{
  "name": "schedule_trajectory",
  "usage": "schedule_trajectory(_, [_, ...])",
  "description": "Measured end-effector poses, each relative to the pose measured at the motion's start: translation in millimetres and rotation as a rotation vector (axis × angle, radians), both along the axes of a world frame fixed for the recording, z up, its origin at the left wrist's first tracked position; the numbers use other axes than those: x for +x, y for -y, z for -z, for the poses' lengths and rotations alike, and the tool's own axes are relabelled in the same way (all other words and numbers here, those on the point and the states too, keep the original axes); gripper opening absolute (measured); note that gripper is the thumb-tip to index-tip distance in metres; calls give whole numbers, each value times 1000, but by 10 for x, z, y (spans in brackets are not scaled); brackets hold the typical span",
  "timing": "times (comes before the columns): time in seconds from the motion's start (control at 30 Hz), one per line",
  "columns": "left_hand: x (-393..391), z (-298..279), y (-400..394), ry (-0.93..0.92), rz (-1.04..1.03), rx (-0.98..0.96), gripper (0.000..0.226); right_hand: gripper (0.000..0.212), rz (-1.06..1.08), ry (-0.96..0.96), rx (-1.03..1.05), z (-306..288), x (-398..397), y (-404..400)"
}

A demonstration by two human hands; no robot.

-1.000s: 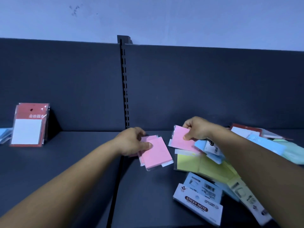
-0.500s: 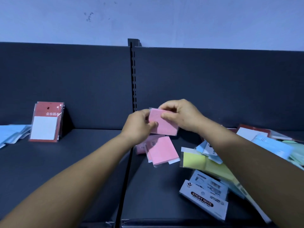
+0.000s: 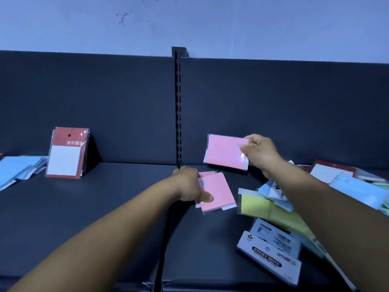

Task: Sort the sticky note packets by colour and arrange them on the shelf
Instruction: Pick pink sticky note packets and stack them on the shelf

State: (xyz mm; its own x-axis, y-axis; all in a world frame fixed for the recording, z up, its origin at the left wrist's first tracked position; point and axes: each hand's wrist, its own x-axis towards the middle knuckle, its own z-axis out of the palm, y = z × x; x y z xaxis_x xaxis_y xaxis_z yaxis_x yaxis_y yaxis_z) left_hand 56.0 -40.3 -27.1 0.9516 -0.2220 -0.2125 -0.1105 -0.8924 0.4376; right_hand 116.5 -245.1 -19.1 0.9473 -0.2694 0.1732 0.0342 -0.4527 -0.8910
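Far left on the dark shelf (image 3: 105, 207) lie blue packets (image 3: 19, 169), and beside them a red packet (image 3: 67, 152) leans on the back wall. In the middle, the left hand (image 3: 189, 184) grips a small pink pile (image 3: 216, 192) lying on the shelf. The right hand (image 3: 259, 152) pinches one pink packet (image 3: 225, 151) up in the air, above a messy heap (image 3: 294, 207) of yellow, blue and white packets.

1. A pale bluish wall (image 3: 231, 24) fills the top, marked with a few small dark smudges (image 3: 123, 17).
2. Below it stands a dark grey back panel (image 3: 105, 102).
3. A slotted black metal upright (image 3: 178, 106) divides the panel.
4. A dark shelf (image 3: 84, 207) lies in dim, cool light.
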Motion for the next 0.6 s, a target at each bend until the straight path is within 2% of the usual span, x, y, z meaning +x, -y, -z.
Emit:
schedule_trajectory(0.13, [-17,-65,-18,-1,27,-240,34,20,-10,-106,133,82,8,-9])
schedule_trajectory(0.23, [56,-92,-106,41,-11,-375,32,19,-160,-227,166,127,-15,-136])
schedule_trajectory(0.3, [123,-79,-161,118,-59,-289,36,15,-247,-320,235,176,-46,-283])
schedule_trajectory(0.37, [135,-45,-180,146,-137,-202,43,25,-243,-406,177,194,-71,-399])
schedule_trajectory(0.5, [212,62,-200,61,-240,-139,66,38,-244,-485,-7,181,-63,-424])
schedule_trajectory(0.57, [289,100,-237,-24,-242,-193,83,42,-291,-515,-17,162,-74,-412])
schedule_trajectory(0.6, [313,101,-250,-79,-245,-243,83,37,-323,-531,-13,162,-89,-418])
